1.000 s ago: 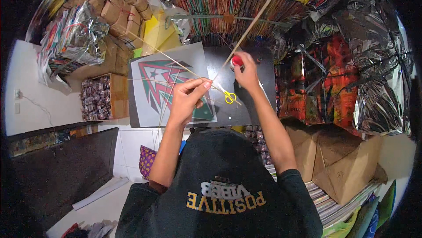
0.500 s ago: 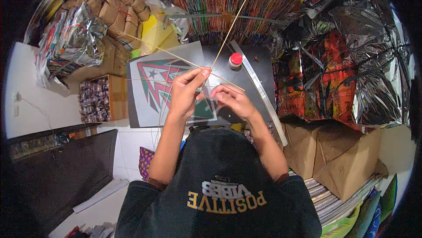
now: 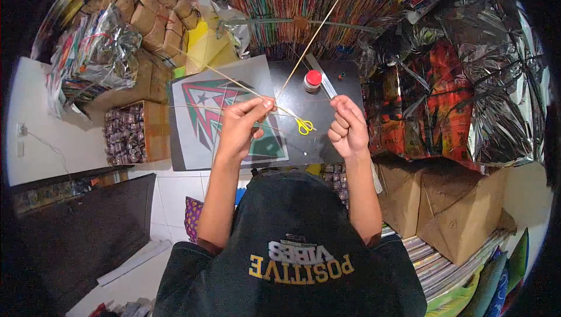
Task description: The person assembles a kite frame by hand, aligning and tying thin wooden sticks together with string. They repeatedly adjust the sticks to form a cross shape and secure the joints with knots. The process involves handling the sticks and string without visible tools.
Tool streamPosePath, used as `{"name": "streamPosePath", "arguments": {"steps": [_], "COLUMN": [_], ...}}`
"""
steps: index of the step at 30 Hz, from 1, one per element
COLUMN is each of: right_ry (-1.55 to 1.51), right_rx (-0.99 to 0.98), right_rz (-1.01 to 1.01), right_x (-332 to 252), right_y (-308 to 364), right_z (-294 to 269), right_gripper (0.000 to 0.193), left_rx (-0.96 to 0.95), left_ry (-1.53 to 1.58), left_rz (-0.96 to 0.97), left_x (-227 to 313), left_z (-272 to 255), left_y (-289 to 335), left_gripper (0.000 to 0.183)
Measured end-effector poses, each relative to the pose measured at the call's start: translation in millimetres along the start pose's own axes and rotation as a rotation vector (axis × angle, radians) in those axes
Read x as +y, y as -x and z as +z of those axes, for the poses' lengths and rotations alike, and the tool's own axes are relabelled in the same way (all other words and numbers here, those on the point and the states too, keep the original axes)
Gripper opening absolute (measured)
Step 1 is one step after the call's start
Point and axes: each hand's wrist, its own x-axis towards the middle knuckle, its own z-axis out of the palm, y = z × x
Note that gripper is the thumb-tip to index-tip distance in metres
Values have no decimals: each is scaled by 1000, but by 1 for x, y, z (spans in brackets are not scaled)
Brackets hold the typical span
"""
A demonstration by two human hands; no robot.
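Note:
My left hand [image 3: 242, 124] pinches two thin bamboo sticks where they cross, above the table. One stick [image 3: 312, 39] slants up and away to the far right. The other stick [image 3: 234, 81] runs from the far left down toward the right. My right hand [image 3: 349, 127] is raised to the right, its fingers curled and thumb pressed on the index finger. A faint thread seems to stretch from it to the crossing. Yellow-handled scissors [image 3: 304, 126] lie between my hands. Under my left hand is a pale sheet [image 3: 256, 71] with a green, red and black angular design.
On the dark table [image 3: 321, 147] stand a red-lidded jar [image 3: 313, 79] and a metal ruler [image 3: 329, 87] lying beside it. Stacked colourful sheets [image 3: 304, 7] rise behind. A box of small packets [image 3: 149, 135] is at left; wrapped bundles [image 3: 432, 100] and cartons [image 3: 456, 212] are at right.
My right hand has moved away to the right from beside the crossing, uncovering the scissors. My left hand has shifted slightly left and still pinches the sticks.

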Motion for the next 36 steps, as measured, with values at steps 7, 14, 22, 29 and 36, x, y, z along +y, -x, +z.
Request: {"name": "streamPosePath", "arguments": {"steps": [7, 14, 22, 29, 36], "right_ry": [135, 994, 1305, 585, 402], "right_rx": [82, 180, 225, -43, -124], "right_rz": [-102, -157, -379, -225, 109], "right_x": [11, 6, -15, 13, 8], "right_y": [14, 14, 10, -4, 7], "right_z": [-7, -28, -20, 29, 26], "right_gripper": [17, 15, 29, 44, 32], "left_rx": [18, -11, -39, -261, -295], "left_ry": [9, 20, -24, -39, -25], "left_rz": [21, 96, 120, 103, 118], "left_x": [4, 7, 11, 3, 3], "left_z": [6, 3, 21, 49, 46], "left_y": [0, 2, 4, 6, 5], "left_gripper": [20, 20, 21, 21, 19]}}
